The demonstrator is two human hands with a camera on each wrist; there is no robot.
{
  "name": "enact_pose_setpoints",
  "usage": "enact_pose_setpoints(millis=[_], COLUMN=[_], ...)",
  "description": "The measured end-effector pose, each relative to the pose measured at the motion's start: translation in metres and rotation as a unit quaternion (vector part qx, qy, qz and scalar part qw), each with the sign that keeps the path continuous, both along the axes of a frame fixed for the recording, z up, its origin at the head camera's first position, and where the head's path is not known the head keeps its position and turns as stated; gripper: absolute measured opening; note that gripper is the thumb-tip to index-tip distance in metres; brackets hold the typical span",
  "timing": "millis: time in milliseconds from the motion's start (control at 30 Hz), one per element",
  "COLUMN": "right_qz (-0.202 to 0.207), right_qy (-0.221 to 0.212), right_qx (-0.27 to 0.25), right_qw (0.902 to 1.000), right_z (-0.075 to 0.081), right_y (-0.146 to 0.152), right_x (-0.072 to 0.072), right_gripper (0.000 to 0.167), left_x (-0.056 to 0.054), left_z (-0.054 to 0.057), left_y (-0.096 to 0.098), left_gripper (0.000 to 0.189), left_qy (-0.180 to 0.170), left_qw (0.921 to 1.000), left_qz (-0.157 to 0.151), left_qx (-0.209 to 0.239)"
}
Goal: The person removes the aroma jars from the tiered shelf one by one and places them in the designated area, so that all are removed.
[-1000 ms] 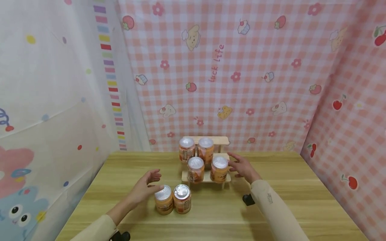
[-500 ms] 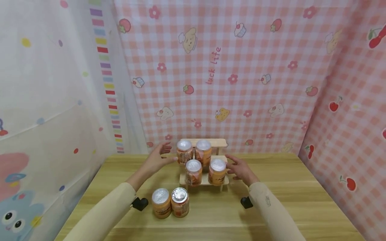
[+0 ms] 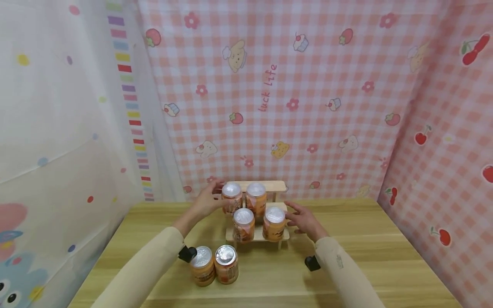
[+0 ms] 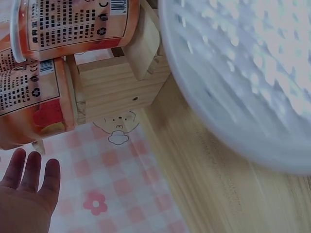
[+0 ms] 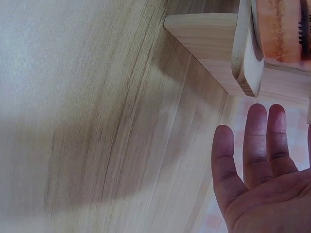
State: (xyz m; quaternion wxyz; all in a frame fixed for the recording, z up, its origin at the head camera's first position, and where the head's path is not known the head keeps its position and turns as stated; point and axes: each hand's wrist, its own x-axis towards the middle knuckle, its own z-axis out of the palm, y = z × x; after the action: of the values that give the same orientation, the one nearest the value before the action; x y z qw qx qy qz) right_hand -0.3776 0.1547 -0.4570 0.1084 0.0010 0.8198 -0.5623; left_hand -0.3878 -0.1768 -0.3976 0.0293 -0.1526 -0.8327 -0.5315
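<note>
A stepped wooden rack [image 3: 271, 186] holds several orange-labelled cans with silver lids. Beside the upper left can [image 3: 232, 200], my left hand [image 3: 205, 202] has its fingers spread around the left side; whether they touch it cannot be told. The left wrist view shows the fingertips [image 4: 34, 170] just short of a can. My right hand [image 3: 307, 221] is at the right of the lower right can [image 3: 274, 225], its fingers loosely extended and holding nothing. The upper right can [image 3: 256, 199] and lower left can [image 3: 244, 226] stand between the hands.
Two more cans, a left one [image 3: 203, 268] and a right one [image 3: 227, 266], stand side by side on the wooden table [image 3: 285, 282], in front of the rack. A pink checked cloth [image 3: 292, 128] hangs behind. Black wrist devices sit on both sleeves.
My left hand has moved from the table cans up and forward to the upper left can on the rack. The right hand stays beside the lower right can. The head view shifts slightly.
</note>
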Motion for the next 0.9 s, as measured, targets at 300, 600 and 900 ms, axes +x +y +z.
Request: enact_pose_setpoints(millis=[300, 600, 900], right_qz=[-0.003, -0.005, -0.010], right_qy=[0.003, 0.004, 0.009], right_qx=[-0.009, -0.014, -0.002], right_qw=[1.0000, 0.9999, 0.9999], right_z=[0.002, -0.002, 0.000], right_y=[-0.001, -0.005, -0.001], right_x=[0.003, 0.005, 0.005], right_gripper=[0.051, 0.051, 0.051], left_x=[0.003, 0.009, 0.016], left_z=[0.000, 0.000, 0.020], left_y=[0.004, 0.000, -0.024], left_gripper=[0.071, 0.068, 0.072], left_qy=[-0.013, 0.000, 0.019], left_qw=[0.9996, 0.9999, 0.9996], left_qz=[-0.023, 0.013, 0.020], left_qx=[0.008, -0.010, 0.004])
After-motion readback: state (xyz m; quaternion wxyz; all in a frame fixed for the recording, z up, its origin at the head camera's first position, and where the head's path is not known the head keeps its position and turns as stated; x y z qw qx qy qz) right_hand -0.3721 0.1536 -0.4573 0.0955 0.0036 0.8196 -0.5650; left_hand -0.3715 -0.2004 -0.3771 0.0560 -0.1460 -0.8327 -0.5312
